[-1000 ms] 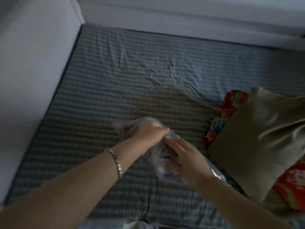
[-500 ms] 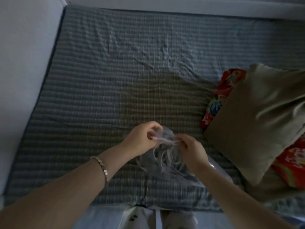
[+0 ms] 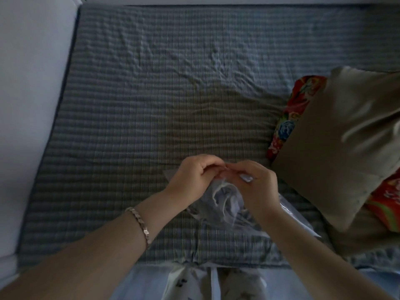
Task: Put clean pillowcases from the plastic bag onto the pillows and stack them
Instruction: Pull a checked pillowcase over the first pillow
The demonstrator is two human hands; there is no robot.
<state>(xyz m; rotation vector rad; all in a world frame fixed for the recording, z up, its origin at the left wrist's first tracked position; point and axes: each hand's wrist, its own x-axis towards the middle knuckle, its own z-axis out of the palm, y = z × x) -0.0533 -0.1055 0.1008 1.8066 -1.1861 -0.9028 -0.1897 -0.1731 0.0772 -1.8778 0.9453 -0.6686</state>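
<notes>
A clear plastic bag (image 3: 225, 204) with pale folded cloth inside lies on the bed near its front edge. My left hand (image 3: 192, 178) and my right hand (image 3: 255, 182) meet above it, and each pinches the bag's gathered top between fingers and thumb. At the right lies an olive-brown pillow (image 3: 342, 144), overlapping a red floral pillow (image 3: 290, 118). A second patch of red floral fabric (image 3: 387, 202) shows at the right edge under the olive one.
The bed (image 3: 151, 94) carries a grey-blue checked cover, wrinkled toward the middle. A white wall (image 3: 30, 83) runs along its left side and another along the far edge. Patterned light cloth (image 3: 194, 282) shows below the front edge.
The view has tilted down and closer to the bed. Both hands have come together at the top of the bag, which has shifted slightly toward the front edge.
</notes>
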